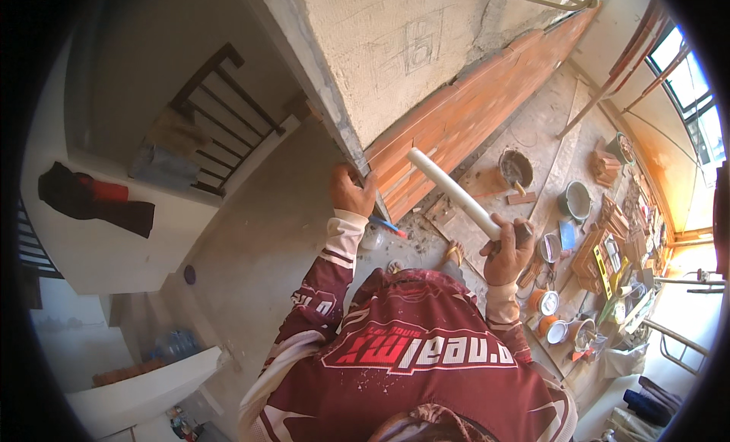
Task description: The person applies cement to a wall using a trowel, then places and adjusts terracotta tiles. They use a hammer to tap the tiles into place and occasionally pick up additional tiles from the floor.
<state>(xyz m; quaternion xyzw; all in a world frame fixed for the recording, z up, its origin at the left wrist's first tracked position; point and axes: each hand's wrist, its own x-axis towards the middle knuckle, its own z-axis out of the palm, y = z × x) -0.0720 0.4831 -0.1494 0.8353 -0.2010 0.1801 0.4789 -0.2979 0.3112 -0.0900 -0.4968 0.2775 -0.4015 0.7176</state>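
My right hand (508, 252) is closed around one end of a white, tube-shaped tool (452, 190). A dark piece shows at that grip, but I cannot make out its kind. The tool's free end points up and left toward the brick wall's face. My left hand (353, 191) is closed on the near end of the wall edge (334, 115), with the thumb on the brick side. The wall has orange-red bricks (456, 107) along its lower part and rough beige plaster (388, 47) above. Just below my left hand lies a blue and red object (390, 227).
On the right, the dusty floor holds a dark mortar bucket (515, 168), a grey bucket (574, 201), loose bricks (606, 168), a yellow level (601, 272) and several smaller pails. Props (608, 85) lean at the far right. A dark stair railing (228, 115) stands to the left.
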